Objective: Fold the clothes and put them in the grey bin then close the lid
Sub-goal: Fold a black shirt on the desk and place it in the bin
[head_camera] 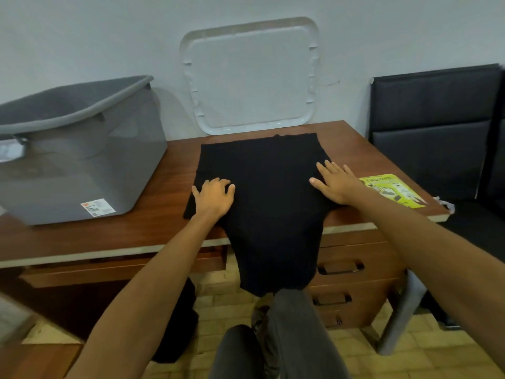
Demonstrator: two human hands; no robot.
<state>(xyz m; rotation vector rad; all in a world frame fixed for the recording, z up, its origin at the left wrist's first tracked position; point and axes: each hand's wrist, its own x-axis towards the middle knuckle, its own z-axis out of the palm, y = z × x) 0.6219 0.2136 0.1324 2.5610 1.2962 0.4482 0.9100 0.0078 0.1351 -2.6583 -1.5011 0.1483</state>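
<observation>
A black garment [262,187] lies spread on the brown wooden desk [153,231], its lower part hanging over the front edge. The right hand [337,183] rests flat on it with straight fingers. The left hand [214,198] touches it with bent fingers; I cannot tell if it pinches. The grey bin [82,149] stands open at the desk's left. The clear lid [251,77] leans on the white wall [82,36]. A black chair [437,127] stands at right.

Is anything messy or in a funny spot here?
A little. The black shirt hangs partly off the front edge of the desk, down toward the floor. The pale lid leans against the wall behind the desk instead of sitting on the grey bin. Nothing looks spilled or broken.
</observation>
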